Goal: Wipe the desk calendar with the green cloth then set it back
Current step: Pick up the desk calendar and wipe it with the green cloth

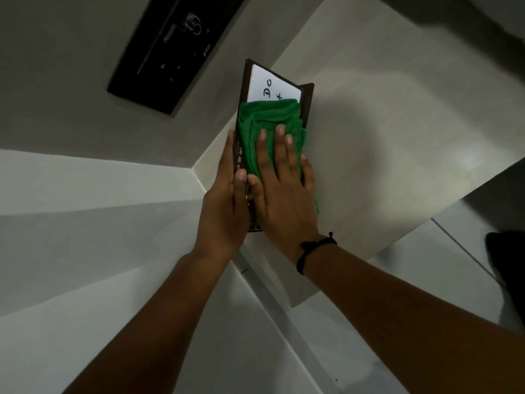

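Clearly we are in the middle of the wiping. We hold the desk calendar (307, 98) up in the air, off any surface, with its long side running away from us. Our left hand (224, 206) clasps its left edge, thumb on the front and fingers wrapped round the back, near the strip where month names are printed. Our right hand (279, 189) lies flat and spread on the green cloth (267, 115), pressing it against the calendar's face; it is not pinching the cloth, only pushing it down with the palm and fingers. The cloth is bunched and covers the middle and near part of the face. Beyond it, at the far end, a white panel (274, 81) with dark handwriting is bare. We cannot tell from this view which parts are already clean.

We judge that the far end, the dark frame and perhaps the back are left to wipe. The setting back is not yet begun. The pale ledge (397, 137) lies below and to the right of the calendar, and looks the likely place for it. A black cord bracelet (315, 248) sits on our right wrist.
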